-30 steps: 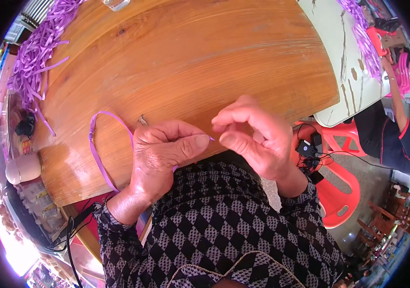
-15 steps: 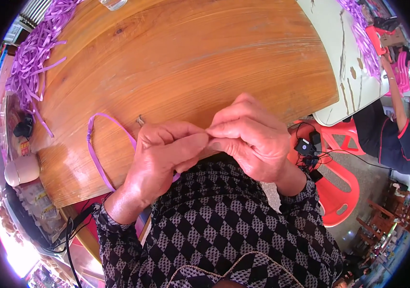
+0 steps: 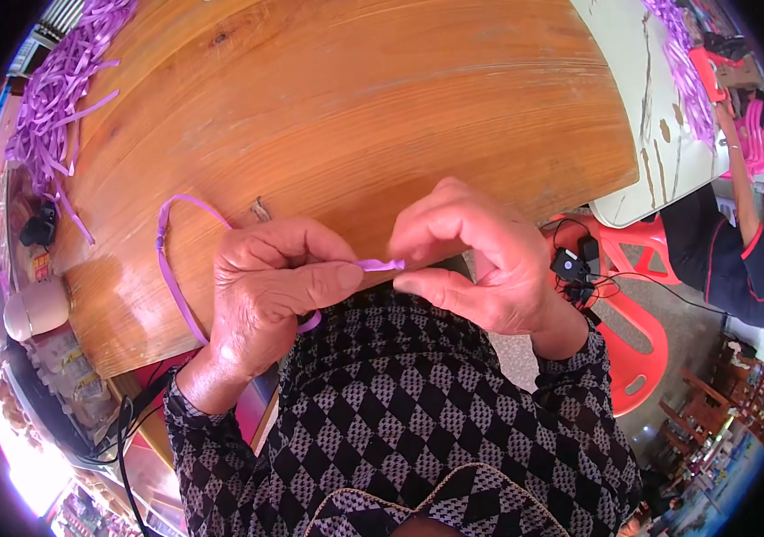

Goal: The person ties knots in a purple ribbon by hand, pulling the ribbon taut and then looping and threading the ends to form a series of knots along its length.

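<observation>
Between thumb and forefinger, my left hand [image 3: 279, 277] pinches a narrow purple ribbon [image 3: 172, 282] close to its end. A short, twisted tip of it pokes out to the right of the fingers. The rest loops behind the left hand over the table's near edge, with a small knot at the loop's left side. My right hand [image 3: 480, 259] is just right of that tip, its thumb and forefinger apart and nothing visible between them. Both hands hover at the table's front edge, above my lap.
A heap of purple ribbons [image 3: 55, 107] covers the far left of the wooden table [image 3: 355, 116]. More purple ribbons [image 3: 691, 89] lie on the white table at right. A red plastic stool [image 3: 637, 358] with black devices and cables stands right. Another person [image 3: 726, 259] is beyond it.
My right thumb and forefinger have parted and moved slightly right, off the ribbon. The ribbon's tip now shows between the hands. My left hand has shifted a little left.
</observation>
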Demonstrator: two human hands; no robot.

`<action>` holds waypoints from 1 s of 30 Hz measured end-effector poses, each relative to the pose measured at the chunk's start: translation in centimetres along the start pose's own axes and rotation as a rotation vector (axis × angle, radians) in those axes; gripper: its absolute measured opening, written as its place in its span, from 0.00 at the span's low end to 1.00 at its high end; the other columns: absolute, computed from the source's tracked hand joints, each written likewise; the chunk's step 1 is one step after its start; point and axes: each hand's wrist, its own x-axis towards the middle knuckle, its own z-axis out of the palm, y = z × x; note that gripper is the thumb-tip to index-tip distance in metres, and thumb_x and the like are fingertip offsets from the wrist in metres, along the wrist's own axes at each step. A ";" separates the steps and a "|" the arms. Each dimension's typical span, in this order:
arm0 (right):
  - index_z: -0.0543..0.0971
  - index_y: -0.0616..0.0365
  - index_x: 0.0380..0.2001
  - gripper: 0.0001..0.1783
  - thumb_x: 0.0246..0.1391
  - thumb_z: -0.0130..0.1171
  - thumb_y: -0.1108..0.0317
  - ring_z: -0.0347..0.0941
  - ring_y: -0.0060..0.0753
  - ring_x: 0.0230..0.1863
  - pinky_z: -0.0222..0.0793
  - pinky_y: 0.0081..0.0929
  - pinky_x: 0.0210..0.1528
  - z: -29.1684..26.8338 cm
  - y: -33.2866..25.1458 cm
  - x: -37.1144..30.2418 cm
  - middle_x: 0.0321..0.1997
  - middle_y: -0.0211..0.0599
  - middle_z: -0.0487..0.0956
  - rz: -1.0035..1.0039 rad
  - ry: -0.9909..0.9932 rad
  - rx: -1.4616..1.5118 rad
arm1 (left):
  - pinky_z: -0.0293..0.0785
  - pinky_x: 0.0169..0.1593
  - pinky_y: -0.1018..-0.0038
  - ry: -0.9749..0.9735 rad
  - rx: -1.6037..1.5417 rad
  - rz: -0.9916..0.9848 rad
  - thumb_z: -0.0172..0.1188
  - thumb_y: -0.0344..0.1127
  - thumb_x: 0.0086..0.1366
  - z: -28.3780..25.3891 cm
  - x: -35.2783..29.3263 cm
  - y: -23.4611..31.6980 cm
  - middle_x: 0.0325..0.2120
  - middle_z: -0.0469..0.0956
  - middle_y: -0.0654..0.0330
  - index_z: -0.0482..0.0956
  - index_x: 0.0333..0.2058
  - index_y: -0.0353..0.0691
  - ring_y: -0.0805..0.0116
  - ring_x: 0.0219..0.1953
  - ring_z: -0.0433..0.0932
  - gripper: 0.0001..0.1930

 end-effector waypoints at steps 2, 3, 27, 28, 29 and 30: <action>0.74 0.63 0.28 0.13 0.36 0.66 0.79 0.67 0.25 0.27 0.63 0.21 0.29 0.0 0.0 0.1 0.29 0.36 0.75 0.011 0.021 -0.007 | 0.58 0.22 0.87 0.026 -0.020 0.038 0.62 0.26 0.53 0.1 0.0 0.0 0.17 0.74 0.67 0.77 0.24 0.33 0.85 0.19 0.66 0.03; 0.74 0.63 0.28 0.14 0.36 0.67 0.78 0.67 0.26 0.28 0.63 0.21 0.30 0.1 0.1 0.2 0.29 0.36 0.75 -0.006 -0.003 -0.001 | 0.58 0.22 0.87 0.027 -0.020 0.038 0.62 0.26 0.53 0.2 0.1 0.0 0.17 0.74 0.67 0.77 0.24 0.33 0.85 0.19 0.66 0.03; 0.68 0.61 0.20 0.10 0.34 0.58 0.84 0.64 0.23 0.24 0.58 0.20 0.24 0.6 -1.6 -1.2 0.21 0.37 0.70 0.541 -0.136 0.650 | 0.66 0.23 0.81 -0.210 0.394 0.421 0.63 0.27 0.52 -0.5 -1.1 -0.1 0.19 0.75 0.63 0.78 0.24 0.32 0.78 0.20 0.71 0.04; 0.68 0.61 0.21 0.10 0.34 0.59 0.83 0.65 0.24 0.24 0.59 0.20 0.24 0.6 -1.6 -0.9 0.22 0.38 0.71 0.604 -0.087 0.742 | 0.65 0.23 0.82 -0.073 0.354 0.402 0.63 0.27 0.52 -0.2 -1.2 0.5 0.19 0.75 0.63 0.77 0.25 0.33 0.78 0.19 0.71 0.04; 0.73 0.60 0.28 0.10 0.40 0.63 0.77 0.69 0.16 0.28 0.64 0.14 0.28 -0.1 -0.8 -0.3 0.28 0.29 0.75 0.485 -0.110 0.757 | 0.65 0.22 0.82 0.077 0.322 0.379 0.63 0.27 0.52 -0.3 -1.6 1.4 0.19 0.75 0.63 0.77 0.25 0.33 0.77 0.18 0.70 0.04; 0.74 0.61 0.30 0.12 0.39 0.64 0.77 0.70 0.17 0.28 0.65 0.15 0.28 -0.4 -0.1 1.1 0.29 0.31 0.75 0.390 -0.002 0.759 | 0.64 0.23 0.82 0.061 0.126 0.337 0.59 0.30 0.54 -0.9 -1.1 2.2 0.19 0.73 0.63 0.75 0.31 0.32 0.76 0.18 0.69 0.08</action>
